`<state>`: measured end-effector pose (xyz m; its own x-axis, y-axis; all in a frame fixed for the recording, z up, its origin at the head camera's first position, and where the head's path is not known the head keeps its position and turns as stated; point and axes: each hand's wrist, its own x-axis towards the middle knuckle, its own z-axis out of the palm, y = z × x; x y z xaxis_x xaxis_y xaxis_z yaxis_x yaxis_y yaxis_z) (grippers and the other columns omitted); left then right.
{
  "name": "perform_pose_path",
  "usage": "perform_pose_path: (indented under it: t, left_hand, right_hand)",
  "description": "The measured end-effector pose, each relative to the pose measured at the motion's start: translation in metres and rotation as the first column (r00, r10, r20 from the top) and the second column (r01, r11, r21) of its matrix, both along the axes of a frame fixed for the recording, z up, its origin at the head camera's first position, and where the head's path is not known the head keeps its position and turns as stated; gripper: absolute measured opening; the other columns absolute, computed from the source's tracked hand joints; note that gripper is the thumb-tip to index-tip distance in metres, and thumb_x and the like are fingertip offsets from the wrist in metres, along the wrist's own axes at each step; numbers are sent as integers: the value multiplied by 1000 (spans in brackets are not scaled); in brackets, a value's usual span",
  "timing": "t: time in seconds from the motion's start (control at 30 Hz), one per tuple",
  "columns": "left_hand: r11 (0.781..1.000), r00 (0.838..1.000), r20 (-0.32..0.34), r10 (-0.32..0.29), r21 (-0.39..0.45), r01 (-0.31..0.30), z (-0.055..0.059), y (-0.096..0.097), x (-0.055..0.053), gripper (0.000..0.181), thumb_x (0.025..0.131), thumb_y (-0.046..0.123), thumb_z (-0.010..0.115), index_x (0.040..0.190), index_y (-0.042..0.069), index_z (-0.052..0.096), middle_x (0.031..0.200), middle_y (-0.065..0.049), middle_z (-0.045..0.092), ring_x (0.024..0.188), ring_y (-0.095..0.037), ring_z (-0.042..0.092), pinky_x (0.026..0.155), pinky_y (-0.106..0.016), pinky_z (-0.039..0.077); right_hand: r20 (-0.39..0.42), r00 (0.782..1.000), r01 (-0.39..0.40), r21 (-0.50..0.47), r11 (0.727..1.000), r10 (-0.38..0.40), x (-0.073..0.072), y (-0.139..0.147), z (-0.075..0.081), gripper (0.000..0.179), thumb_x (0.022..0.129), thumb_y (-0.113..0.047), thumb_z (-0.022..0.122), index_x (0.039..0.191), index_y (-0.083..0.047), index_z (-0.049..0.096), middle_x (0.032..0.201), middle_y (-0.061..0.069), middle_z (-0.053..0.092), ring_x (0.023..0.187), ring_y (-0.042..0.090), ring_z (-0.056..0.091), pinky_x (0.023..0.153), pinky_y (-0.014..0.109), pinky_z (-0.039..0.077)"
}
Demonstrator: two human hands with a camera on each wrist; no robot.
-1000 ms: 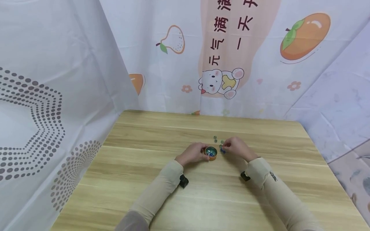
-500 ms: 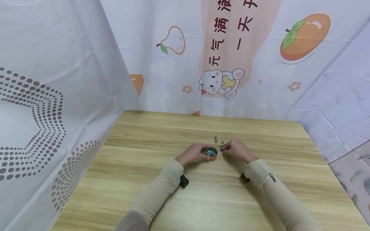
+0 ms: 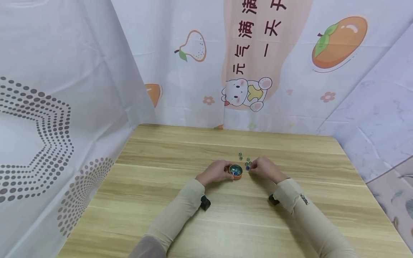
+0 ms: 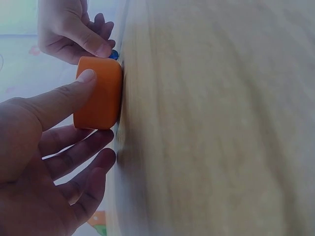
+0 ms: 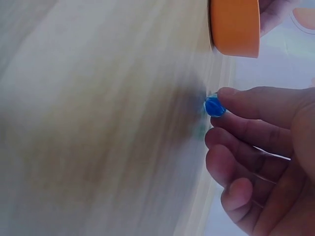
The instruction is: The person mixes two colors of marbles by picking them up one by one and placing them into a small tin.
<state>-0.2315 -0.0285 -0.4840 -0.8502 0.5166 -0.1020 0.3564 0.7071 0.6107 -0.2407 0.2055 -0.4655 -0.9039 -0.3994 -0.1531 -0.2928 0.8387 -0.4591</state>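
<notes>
My left hand (image 3: 217, 171) holds a small round orange bowl (image 4: 101, 93) by its side, thumb on the near wall and fingers at the far side. Inside the bowl, which looks dark green in the head view, lie several marbles, one of them blue. The bowl stands on the wooden table. To its right, my right hand (image 3: 265, 168) pinches a blue marble (image 5: 215, 106) between thumb and index finger, at the tabletop. Its other fingers are loosely curled. Just beyond the fingertips several greenish clear marbles (image 3: 248, 159) lie loose.
Two of the greenish marbles (image 3: 240, 154) sit farther back. The wooden table (image 3: 180, 150) reaches to a printed curtain (image 3: 193, 89) behind and a dotted white curtain (image 3: 80, 107) at the left. Each wrist carries a black camera (image 3: 205, 202).
My right hand has shifted slightly right and toward me, and its fingers have come down around the blue marble. Another greenish marble has come into sight. The left hand and bowl stay put.
</notes>
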Motion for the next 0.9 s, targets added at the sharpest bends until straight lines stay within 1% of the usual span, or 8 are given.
perform_pose_path:
  t: [0.27, 0.43, 0.47, 0.67, 0.9]
  left_hand:
    - [1000, 1000, 3, -3, 7, 3, 2, 0, 2, 50, 83, 26, 79, 129, 17, 63, 102, 5, 69, 88, -6, 58, 80, -23, 47]
    - [1000, 1000, 1, -1, -2, 1, 2, 0, 2, 50, 83, 26, 78, 130, 17, 63, 103, 4, 68, 90, -7, 58, 82, -24, 47]
    - [1000, 1000, 0, -1, -3, 1, 2, 0, 2, 51, 83, 26, 78, 130, 17, 63, 104, 4, 68, 91, -7, 58, 82, -24, 47]
    - [1000, 1000, -1, 5, -7, -5, 3, 0, 3, 52, 82, 27, 79, 131, 17, 62, 107, 3, 68, 94, -8, 59, 84, -25, 48]
    - [1000, 1000, 8, 6, 2, -6, 3, 1, 3, 51, 83, 26, 79, 130, 16, 62, 106, 3, 69, 93, -8, 59, 84, -25, 48]
  right_hand:
    - [-3, 1000, 9, -7, 1000, -9, 3, 0, 1, 10, 88, -16, 70, 86, -8, 76, 84, 4, 73, 72, 12, 59, 69, 33, 51]
    - [0, 1000, 25, -23, 999, -25, 4, -1, 2, 11, 88, -19, 70, 87, -9, 75, 86, 4, 72, 75, 13, 60, 71, 34, 52]
    - [-6, 1000, 17, -27, 999, -17, 4, -1, 2, 12, 88, -18, 70, 88, -8, 75, 86, 5, 72, 75, 14, 61, 70, 35, 52]
    - [-7, 1000, 28, -45, 999, -28, 6, -1, 5, 11, 88, -18, 70, 88, -9, 75, 86, 5, 72, 76, 14, 61, 71, 34, 51]
    - [-25, 999, 34, -66, 997, -35, 5, -2, 7, 10, 86, -16, 70, 86, -7, 74, 84, 6, 71, 74, 15, 61, 72, 35, 52]
